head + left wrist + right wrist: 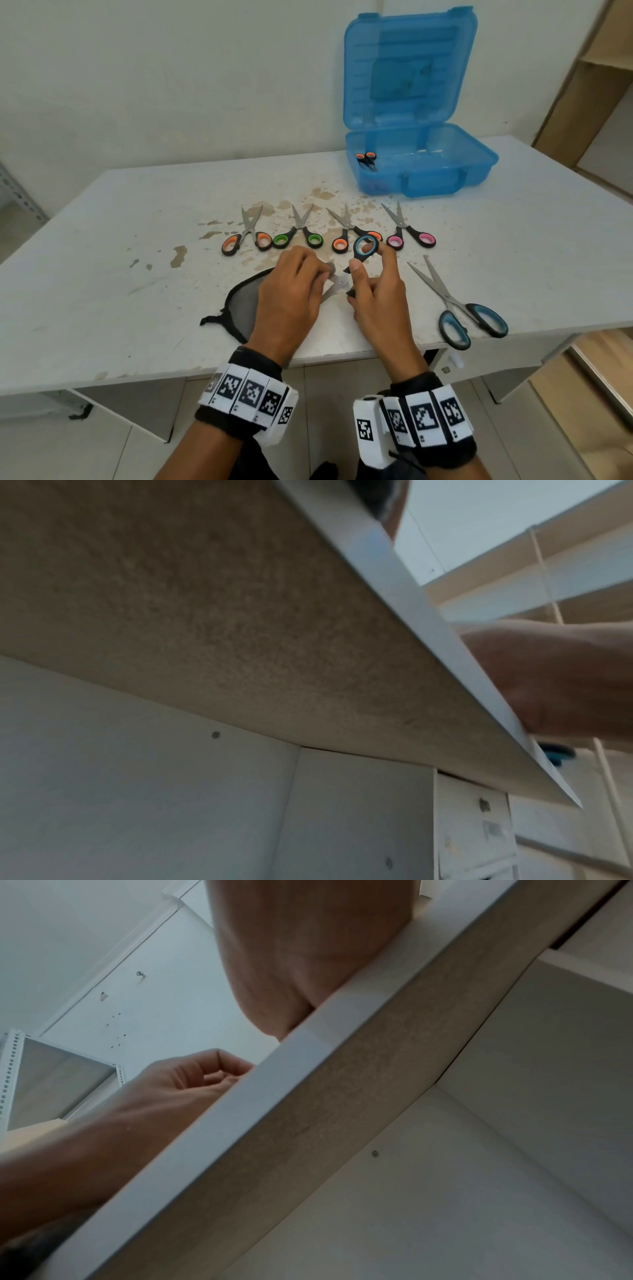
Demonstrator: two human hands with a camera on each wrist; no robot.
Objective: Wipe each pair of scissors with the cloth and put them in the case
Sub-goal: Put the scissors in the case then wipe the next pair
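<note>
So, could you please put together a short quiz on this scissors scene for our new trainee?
1. True or false: the blue case stands open with one pair of scissors already inside.
2. Multiple choice: the right hand holds scissors with handles of which colour? A) pink B) blue C) green
3. Fill in: besides the held pair, ___ pairs lie on the table outside the case.

Key
1. True: an orange-handled pair lies in it.
2. B.
3. Five: four in a row, one large blue pair at the right.
</note>
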